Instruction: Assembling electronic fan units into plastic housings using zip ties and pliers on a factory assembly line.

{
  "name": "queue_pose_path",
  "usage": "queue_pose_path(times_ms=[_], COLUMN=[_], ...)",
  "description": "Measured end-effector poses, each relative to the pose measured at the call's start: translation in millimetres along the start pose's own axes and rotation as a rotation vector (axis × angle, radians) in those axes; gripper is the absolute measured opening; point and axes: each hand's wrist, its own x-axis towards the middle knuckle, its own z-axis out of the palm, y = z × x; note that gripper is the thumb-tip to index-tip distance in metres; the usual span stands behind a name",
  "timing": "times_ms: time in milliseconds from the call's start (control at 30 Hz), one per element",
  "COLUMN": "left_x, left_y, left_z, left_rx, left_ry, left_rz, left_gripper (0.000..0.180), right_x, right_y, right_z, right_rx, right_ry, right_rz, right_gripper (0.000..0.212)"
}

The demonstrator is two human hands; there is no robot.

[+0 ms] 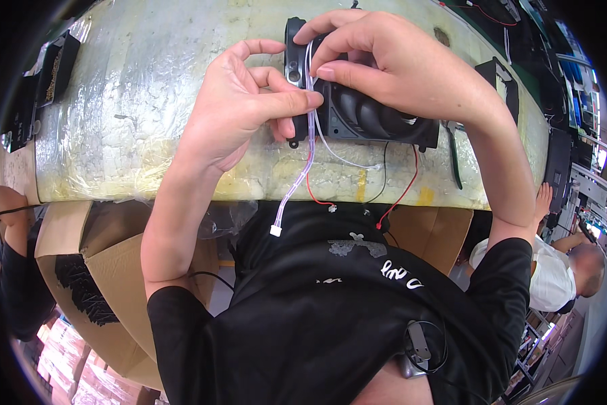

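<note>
A black plastic housing with rounded, ring-like shapes lies on the table in front of me. A bundle of thin white and purplish wires runs down over its left part and ends in a small white connector hanging past the table edge. My left hand pinches these wires between thumb and fingers at the housing's left side. Just above, my right hand holds the same wires with thumb and forefinger, its other fingers bent over the housing. Red wire and black wire trail from the near side.
Clear plastic film covers the pale table. A black bin of small brass-coloured parts stands at left. A dark-handled tool lies right of the housing, near a black box. Cardboard boxes sit below the edge. Other people are at both sides.
</note>
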Motion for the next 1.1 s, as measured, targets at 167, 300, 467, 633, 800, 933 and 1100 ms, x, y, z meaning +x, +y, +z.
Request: queue_pose_path(times_ms=[167,300,467,633,800,933,1100], left_x=[-3.6,-8.1,-8.6,-6.9,-5.5,-7.3,-8.5], left_y=[2.1,1.6,2.2,-1.1,-2.3,-3.5,-10.9], left_z=[2.3,4.7,7.8,8.5,9.8,13.1,10.5], left_rx=[0.130,0.203,0.198,0.235,0.215,0.215,0.176], left_ry=[0.012,0.039,0.052,0.072,0.070,0.088,0.099], left_rz=[0.067,0.060,0.065,0.099,0.117,0.145,0.191], left_gripper=[0.072,0.075,0.074,0.072,0.070,0.067,0.062], right_x=[2.6,9.3,7.2,15.3,24.1,25.9,11.9], right_y=[-2.8,0.3,-17.0,-41.5,-53.9,-53.2,-31.0], right_z=[-6.0,-13.2,-12.5,-17.4,-25.3,-25.8,-17.2], right_rx=[-0.039,0.050,-0.039,-0.317,-0.330,-0.317,-0.287], right_ry=[-0.015,-0.209,-0.209,-0.290,-0.360,-0.390,-0.405], right_rz=[-0.006,0.035,0.083,0.133,0.223,0.211,0.118], right_gripper=[0.017,0.018,0.020,0.020,0.020,0.021,0.021])
